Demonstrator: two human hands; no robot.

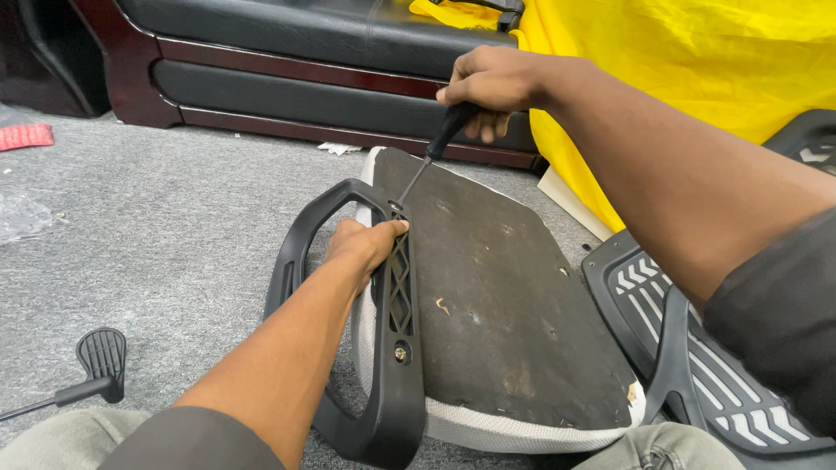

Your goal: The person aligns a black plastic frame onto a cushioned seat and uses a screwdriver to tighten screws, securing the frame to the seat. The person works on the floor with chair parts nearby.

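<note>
right now the person's right hand (492, 87) is clenched round the black handle of a screwdriver (433, 155), its shaft angled down w/ the tip sitting at the upper mounting hole of a black plastic armrest (383, 348). left hand (361, 248) reaches thru the armrest loop and grips its inner bar, thumb pressed near the top, steadying it vs the upturned chair seat (496, 305), which lies underside-up on the grey carpet (174, 235) w/ a pale fabric edge showing round the dark board. progress, as a judgement: a brass-looking screw (400, 352) sits in the lower hole of the armrest bracket, so that fixing looks in place; the upper one is the one under the tool, and whether it's going in or coming out can't be told. no 2nd armrest shows on the seat's far side. around: a black mesh-pattern chair back (697, 348) lies just right of the seat, partly under the right arm; a black lever w/ ribbed paddle (96, 361) lies on the carpet at lower left, well apart; a dark leather sofa w/ reddish wood trim (287, 52) stands beyond; a yellow cloth (697, 61) is draped at upper right. nothing blocks the tool, tho the left thumb sits v. close to the tip.
</note>
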